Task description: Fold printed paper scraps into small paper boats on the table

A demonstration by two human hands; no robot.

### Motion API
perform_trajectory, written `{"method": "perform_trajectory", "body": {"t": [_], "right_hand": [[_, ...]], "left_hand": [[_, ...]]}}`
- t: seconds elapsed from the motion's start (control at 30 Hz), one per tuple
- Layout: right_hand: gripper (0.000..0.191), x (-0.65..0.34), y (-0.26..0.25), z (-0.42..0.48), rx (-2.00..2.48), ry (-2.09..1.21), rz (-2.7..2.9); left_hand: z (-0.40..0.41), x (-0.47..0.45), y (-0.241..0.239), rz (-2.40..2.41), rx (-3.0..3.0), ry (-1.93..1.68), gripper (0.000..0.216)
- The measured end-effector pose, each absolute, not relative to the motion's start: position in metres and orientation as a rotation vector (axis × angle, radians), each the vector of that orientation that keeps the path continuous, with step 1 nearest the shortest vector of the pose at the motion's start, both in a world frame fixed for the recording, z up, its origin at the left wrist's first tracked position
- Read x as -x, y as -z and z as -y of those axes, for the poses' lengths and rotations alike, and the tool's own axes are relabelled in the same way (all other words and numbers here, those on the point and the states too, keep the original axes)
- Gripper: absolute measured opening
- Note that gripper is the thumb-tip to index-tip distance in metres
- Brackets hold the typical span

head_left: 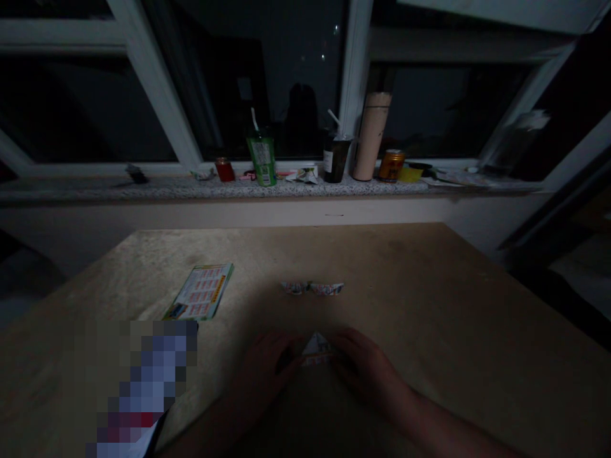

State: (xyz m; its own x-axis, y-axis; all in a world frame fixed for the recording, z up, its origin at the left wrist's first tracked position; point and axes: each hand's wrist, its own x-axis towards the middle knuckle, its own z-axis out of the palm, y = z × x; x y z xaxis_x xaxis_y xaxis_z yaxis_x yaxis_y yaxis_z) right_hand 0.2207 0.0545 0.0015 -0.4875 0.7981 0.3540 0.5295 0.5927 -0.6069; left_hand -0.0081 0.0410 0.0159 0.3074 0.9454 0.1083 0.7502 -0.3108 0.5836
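Note:
A small piece of printed paper [317, 345], folded to a triangular peak with a band along its lower edge, lies on the table between my hands. My left hand [270, 359] grips its left side, thumb and fingers drawn in at the edge. On the opposite side, the fingers of my right hand [365, 362] close on the right edge. Shadow hides part of both grips. Just beyond stand two small folded paper shapes, like little boats: a left paper boat [293, 289] and a right paper boat [327, 289], end to end.
A stack of printed sheets [203, 289] lies on the tabletop [405, 273] at left, with a pixelated object [143, 381] nearer me. Along the windowsill [296, 189] stand a green cup [263, 159], a dark cup [335, 159], a pink flask [371, 137] and an orange can [392, 166].

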Motion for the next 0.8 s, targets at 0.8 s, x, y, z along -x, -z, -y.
{"method": "perform_trajectory", "body": {"t": [0.8], "right_hand": [[0.047,-0.208,-0.012,-0.045,0.826,-0.184,2.742]], "left_hand": [[-0.042,0.025,-0.033,-1.304,-2.060,-0.536,0.030]]}}
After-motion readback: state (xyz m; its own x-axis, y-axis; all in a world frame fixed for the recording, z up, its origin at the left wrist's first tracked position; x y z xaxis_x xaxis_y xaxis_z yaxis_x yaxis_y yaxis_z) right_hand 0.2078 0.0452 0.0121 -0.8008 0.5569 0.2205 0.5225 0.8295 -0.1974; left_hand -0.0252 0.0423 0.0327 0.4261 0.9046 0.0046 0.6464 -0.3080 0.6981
